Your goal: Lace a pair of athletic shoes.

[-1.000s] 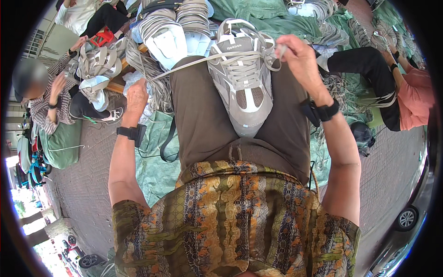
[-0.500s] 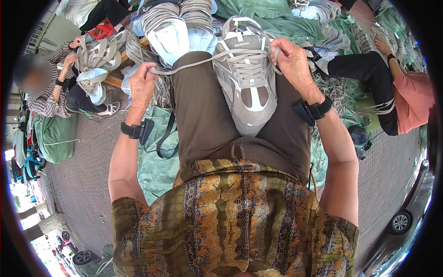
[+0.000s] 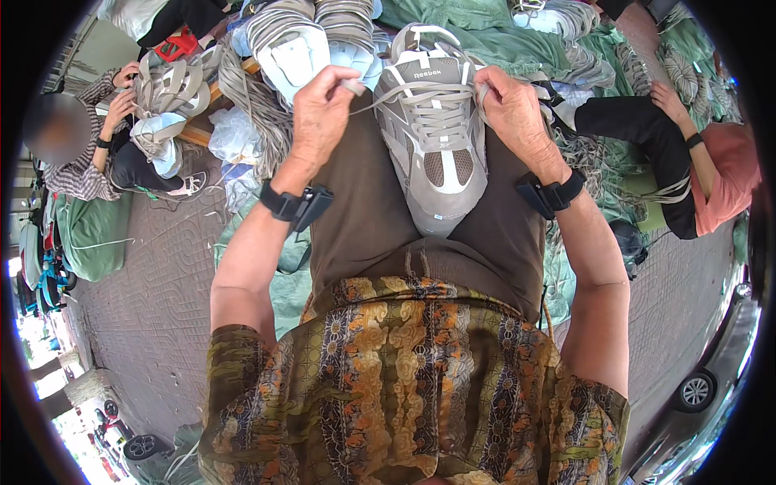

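Shoe (image 3: pixel 443 182): middle of the lap (image 3: pixel 347 210), toe toward the near edge
Stacks (image 3: pixel 293 58): beyond the far left corner
Sack (image 3: pixel 93 234): well off the left edge

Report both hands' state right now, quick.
Left hand: closed, fingertips pinching grey shoelace.
Right hand: closed, pinching shoelace beside the upper part of the sneaker.

Two hands (image 3: pixel 317 121) (image 3: pixel 516 113), one shoe (image 3: pixel 440 178)
You have the shoe between your hands, two wristbands (image 3: pixel 284 202) (image 3: pixel 559 192) behind them, two stacks (image 3: pixel 293 61) (image 3: pixel 346 32) beyond the left.
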Demonstrator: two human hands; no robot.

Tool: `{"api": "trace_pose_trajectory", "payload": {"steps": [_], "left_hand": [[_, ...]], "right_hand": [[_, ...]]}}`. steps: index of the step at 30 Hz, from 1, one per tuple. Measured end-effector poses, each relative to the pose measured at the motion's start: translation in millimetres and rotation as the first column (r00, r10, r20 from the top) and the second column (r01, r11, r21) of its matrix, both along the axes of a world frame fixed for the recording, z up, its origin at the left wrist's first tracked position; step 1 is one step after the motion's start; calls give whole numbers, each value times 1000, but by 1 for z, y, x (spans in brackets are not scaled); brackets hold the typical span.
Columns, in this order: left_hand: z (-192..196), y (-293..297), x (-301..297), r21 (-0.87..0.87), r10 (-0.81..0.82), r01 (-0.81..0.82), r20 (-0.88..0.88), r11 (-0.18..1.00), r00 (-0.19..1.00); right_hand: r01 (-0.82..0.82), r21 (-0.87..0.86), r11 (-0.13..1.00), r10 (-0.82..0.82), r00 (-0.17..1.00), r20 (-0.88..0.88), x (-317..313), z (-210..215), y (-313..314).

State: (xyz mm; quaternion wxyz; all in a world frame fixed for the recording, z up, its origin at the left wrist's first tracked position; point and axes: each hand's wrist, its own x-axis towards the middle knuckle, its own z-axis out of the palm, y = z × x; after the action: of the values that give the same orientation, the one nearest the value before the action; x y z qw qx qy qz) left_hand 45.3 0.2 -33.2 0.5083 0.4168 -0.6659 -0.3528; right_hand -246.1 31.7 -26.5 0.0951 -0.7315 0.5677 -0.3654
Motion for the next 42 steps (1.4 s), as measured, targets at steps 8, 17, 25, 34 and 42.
{"api": "trace_pose_trajectory", "payload": {"steps": [8,17,25,34,42], "left_hand": [[2,6,-38,98,-2,5,-35,995,999],[14,20,-33,34,31,-36,143,999,989],[7,17,-40,-203,138,-81,285,976,948],[7,13,-46,-313,192,-82,338,946,921],[8,11,-49,-537,230,164,591,828,773]], "right_hand": [[-126,-53,991,119,985,-122,-1,16,-8],[-117,58,991,118,993,-16,1,15,-8],[-118,58,991,118,993,4,1,13,-9],[-117,29,993,119,991,-67,2,18,-8],[-117,19,993,118,988,-96,5,21,-5]]}}
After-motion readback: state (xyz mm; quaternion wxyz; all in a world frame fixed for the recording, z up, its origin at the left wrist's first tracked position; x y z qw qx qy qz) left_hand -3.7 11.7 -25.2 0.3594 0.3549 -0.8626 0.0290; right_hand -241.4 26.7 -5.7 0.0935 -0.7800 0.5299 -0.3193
